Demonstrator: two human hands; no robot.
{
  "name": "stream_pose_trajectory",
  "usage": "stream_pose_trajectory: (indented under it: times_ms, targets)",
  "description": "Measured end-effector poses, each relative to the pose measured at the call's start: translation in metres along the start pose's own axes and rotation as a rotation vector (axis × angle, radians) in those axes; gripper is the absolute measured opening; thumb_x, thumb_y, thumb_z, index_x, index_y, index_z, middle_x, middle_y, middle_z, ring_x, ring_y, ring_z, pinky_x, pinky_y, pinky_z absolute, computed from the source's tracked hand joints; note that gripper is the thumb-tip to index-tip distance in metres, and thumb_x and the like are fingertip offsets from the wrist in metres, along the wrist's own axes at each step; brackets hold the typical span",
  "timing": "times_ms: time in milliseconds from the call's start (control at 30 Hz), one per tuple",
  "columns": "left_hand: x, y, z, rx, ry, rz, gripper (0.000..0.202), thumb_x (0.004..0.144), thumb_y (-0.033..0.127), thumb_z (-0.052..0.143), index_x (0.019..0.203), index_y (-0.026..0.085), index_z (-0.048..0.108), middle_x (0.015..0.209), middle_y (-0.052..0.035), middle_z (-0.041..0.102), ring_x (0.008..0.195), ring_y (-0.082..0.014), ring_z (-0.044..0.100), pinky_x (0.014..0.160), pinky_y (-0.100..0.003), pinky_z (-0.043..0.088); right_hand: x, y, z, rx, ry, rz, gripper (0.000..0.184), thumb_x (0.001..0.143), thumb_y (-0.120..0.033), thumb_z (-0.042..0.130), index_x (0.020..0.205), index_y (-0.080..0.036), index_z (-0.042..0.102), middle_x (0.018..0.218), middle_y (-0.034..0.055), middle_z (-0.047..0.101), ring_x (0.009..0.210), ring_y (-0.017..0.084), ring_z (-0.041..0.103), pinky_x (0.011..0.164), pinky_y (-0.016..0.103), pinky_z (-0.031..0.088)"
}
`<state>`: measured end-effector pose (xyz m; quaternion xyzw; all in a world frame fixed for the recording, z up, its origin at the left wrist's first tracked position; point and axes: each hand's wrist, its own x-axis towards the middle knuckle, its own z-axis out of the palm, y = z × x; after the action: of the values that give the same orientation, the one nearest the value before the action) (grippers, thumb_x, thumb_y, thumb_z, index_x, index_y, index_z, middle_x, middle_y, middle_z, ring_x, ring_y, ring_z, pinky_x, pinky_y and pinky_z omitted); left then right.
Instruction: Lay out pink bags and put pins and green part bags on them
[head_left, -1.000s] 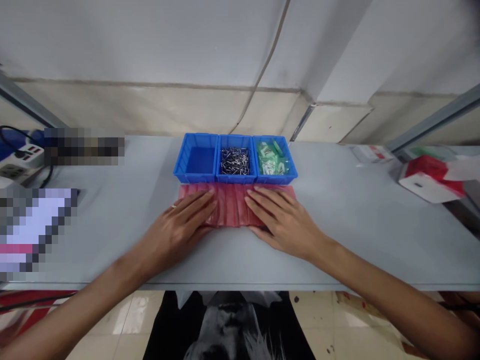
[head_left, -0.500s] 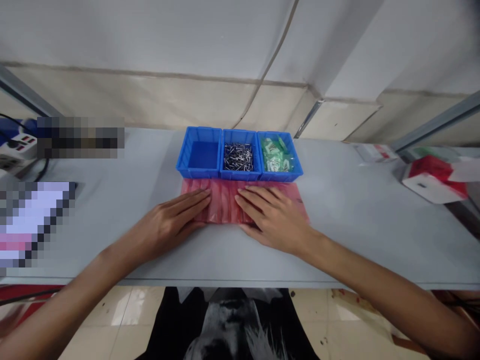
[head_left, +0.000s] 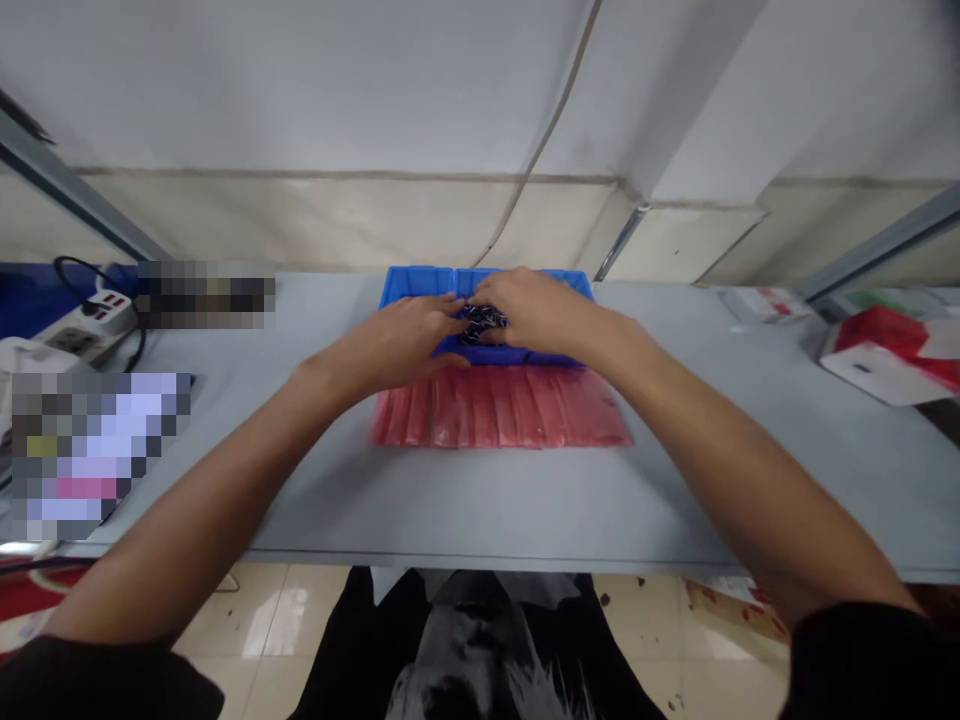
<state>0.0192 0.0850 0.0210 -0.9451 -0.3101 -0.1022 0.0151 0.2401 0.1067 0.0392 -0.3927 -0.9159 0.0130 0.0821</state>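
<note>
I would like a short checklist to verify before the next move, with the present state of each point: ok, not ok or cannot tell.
1. Left hand reaches the small metal parts in the middle blue bin: ok.
2. Right hand reaches the same parts: ok.
3. Either hand holds some parts: cannot tell, the hands hide them.
4. Red pleated plastic sheet lies flat and uncovered on the grey table: ok.
5. Contents of the right bin: cannot tell, hidden by the right hand.

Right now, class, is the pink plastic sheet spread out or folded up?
Spread out: the pink plastic sheet lies flat on the table, clear of the left hand and right hand.
</note>
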Motion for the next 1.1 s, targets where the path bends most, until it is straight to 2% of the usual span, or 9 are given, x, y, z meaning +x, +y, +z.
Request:
stream_pose_trajectory:
  times_ms: [33, 100, 233, 333, 533, 667, 767, 933, 1100]
  targets:
    - [0.000, -0.004, 0.002, -0.020, -0.009, 0.014, 0.032, 0.095, 0.031, 0.071, 0.125, 0.020, 0.070, 0.142, -0.0116, 0.065, 0.136, -0.0314, 0.061, 0.111, -0.050, 0.056, 0.010, 0.000, 0.002, -0.033, -0.119, 0.030, 0.015, 0.088, -0.025, 0.074, 0.102, -0.020, 0.076, 0.102, 0.0132, 0.077, 0.088, 0.029, 0.071, 0.070, 0.037, 0.048]
    - [-0.004, -0.008, 0.008, -0.049, 0.059, 0.062, 0.026, 0.098, 0.028, 0.066, 0.122, 0.020, 0.071, 0.141, -0.0106, 0.066, 0.132, -0.0290, 0.064, 0.111, -0.047, 0.057, 0.024, -0.001, 0.005, -0.061, -0.208, 0.079, 0.014, 0.087, -0.027, 0.072, 0.098, -0.018, 0.075, 0.097, 0.0146, 0.076, 0.079, 0.028, 0.070, 0.063, 0.035, 0.043]
    - [-0.015, -0.012, 0.023, -0.059, 0.251, 0.108, 0.027, 0.102, 0.030, 0.059, 0.117, 0.014, 0.075, 0.133, -0.0152, 0.070, 0.127, -0.0299, 0.068, 0.111, -0.046, 0.057, 0.037, 0.000, 0.008, -0.089, -0.322, 0.130, 0.023, 0.082, -0.030, 0.074, 0.101, -0.016, 0.075, 0.096, 0.0159, 0.075, 0.075, 0.029, 0.069, 0.059, 0.035, 0.040]
    - [-0.015, -0.013, 0.031, -0.060, 0.308, 0.097, 0.028, 0.102, 0.032, 0.060, 0.115, 0.012, 0.076, 0.131, -0.0165, 0.071, 0.126, -0.0296, 0.069, 0.112, -0.044, 0.057, 0.040, 0.004, 0.008, -0.100, -0.365, 0.119, 0.033, 0.081, -0.034, 0.075, 0.109, -0.017, 0.074, 0.103, 0.0170, 0.074, 0.077, 0.030, 0.070, 0.059, 0.036, 0.041]
    - [-0.013, -0.015, 0.032, -0.075, 0.326, 0.110, 0.026, 0.101, 0.032, 0.063, 0.112, 0.013, 0.078, 0.124, -0.0145, 0.075, 0.124, -0.0286, 0.070, 0.109, -0.043, 0.060, 0.045, 0.009, 0.024, -0.147, -0.267, 0.136, 0.052, 0.082, -0.027, 0.073, 0.130, -0.010, 0.062, 0.120, 0.0227, 0.070, 0.092, 0.033, 0.070, 0.064, 0.035, 0.042]
    - [-0.014, -0.016, 0.031, -0.096, 0.322, 0.097, 0.024, 0.099, 0.031, 0.066, 0.112, 0.015, 0.078, 0.123, -0.0131, 0.075, 0.124, -0.0282, 0.070, 0.110, -0.043, 0.059, 0.049, 0.013, 0.032, -0.140, -0.236, 0.121, 0.027, 0.085, -0.016, 0.063, 0.110, -0.010, 0.070, 0.111, 0.0209, 0.073, 0.088, 0.031, 0.070, 0.066, 0.035, 0.041]
    - [-0.014, -0.016, 0.032, -0.113, 0.324, 0.087, 0.024, 0.099, 0.030, 0.067, 0.112, 0.015, 0.078, 0.123, -0.0128, 0.076, 0.124, -0.0280, 0.070, 0.111, -0.043, 0.059, 0.049, 0.018, 0.030, -0.091, -0.221, 0.089, 0.016, 0.086, -0.020, 0.065, 0.100, -0.014, 0.071, 0.099, 0.0154, 0.074, 0.080, 0.025, 0.067, 0.066, 0.033, 0.039]
    - [-0.014, -0.014, 0.033, -0.130, 0.322, 0.071, 0.023, 0.100, 0.031, 0.065, 0.113, 0.017, 0.078, 0.125, -0.0120, 0.075, 0.125, -0.0290, 0.069, 0.110, -0.047, 0.059, 0.044, 0.028, 0.017, 0.000, -0.146, 0.054, 0.010, 0.081, -0.024, 0.071, 0.088, -0.017, 0.069, 0.083, 0.0063, 0.070, 0.076, 0.020, 0.058, 0.070, 0.030, 0.038]
    - [-0.015, -0.013, 0.034, -0.143, 0.340, 0.064, 0.024, 0.098, 0.030, 0.067, 0.115, 0.016, 0.078, 0.129, -0.0138, 0.073, 0.125, -0.0297, 0.069, 0.110, -0.049, 0.058, 0.039, 0.037, 0.007, 0.069, -0.053, 0.067, 0.010, 0.083, -0.026, 0.065, 0.086, -0.017, 0.068, 0.082, 0.0025, 0.068, 0.076, 0.017, 0.054, 0.074, 0.030, 0.036]
